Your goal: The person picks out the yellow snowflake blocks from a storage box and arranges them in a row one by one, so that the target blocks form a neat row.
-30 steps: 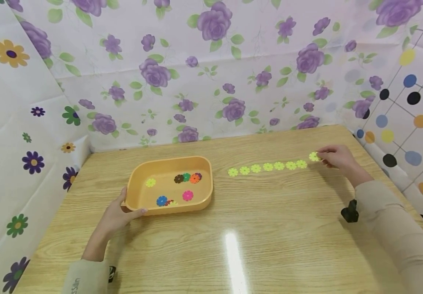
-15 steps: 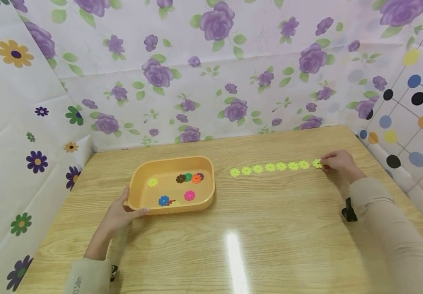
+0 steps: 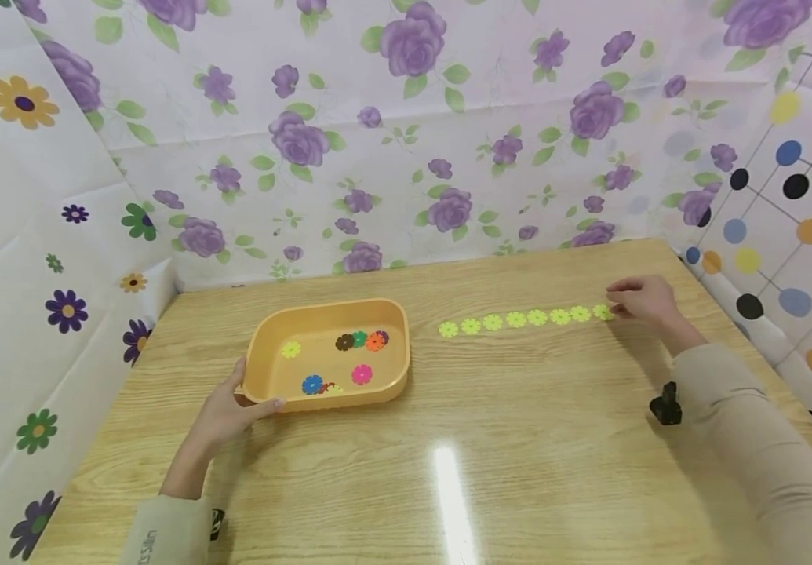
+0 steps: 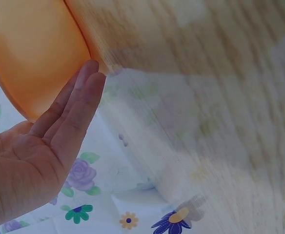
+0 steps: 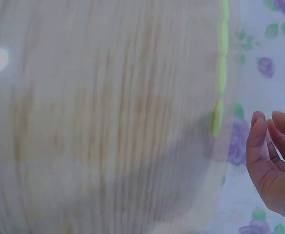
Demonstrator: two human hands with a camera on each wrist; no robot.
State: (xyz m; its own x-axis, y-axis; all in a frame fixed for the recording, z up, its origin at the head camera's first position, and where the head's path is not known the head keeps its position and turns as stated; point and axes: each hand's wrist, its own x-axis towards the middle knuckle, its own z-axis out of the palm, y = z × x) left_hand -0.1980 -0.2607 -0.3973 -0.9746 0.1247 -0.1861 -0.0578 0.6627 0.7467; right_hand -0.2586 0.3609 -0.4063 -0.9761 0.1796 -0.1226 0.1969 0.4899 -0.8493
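Several yellow-green flower-shaped discs (image 3: 515,319) lie in a row on the table right of the orange plastic tray (image 3: 321,362). My right hand (image 3: 649,302) hovers just above and beside the row's end disc (image 3: 602,312). In the right wrist view, the right hand (image 5: 274,170) has thumb and fingers loosely bent with nothing between them, apart from the end disc (image 5: 216,117). My left hand (image 3: 222,416) holds the tray's near left corner, thumb at the front rim. The left wrist view has the left hand's (image 4: 40,151) fingers against the tray's outer wall (image 4: 35,48).
Inside the tray lie loose discs, among them a blue one (image 3: 312,384), a pink one (image 3: 362,374) and a yellow one (image 3: 291,350). Flower-printed sheeting (image 3: 370,173) hangs behind the wooden table (image 3: 518,439). A dotted sheet (image 3: 794,235) stands at the right.
The right hand has brought a yellow-green disc down to the right end of the row, let go and lifted slightly. The left hand still holds the tray.
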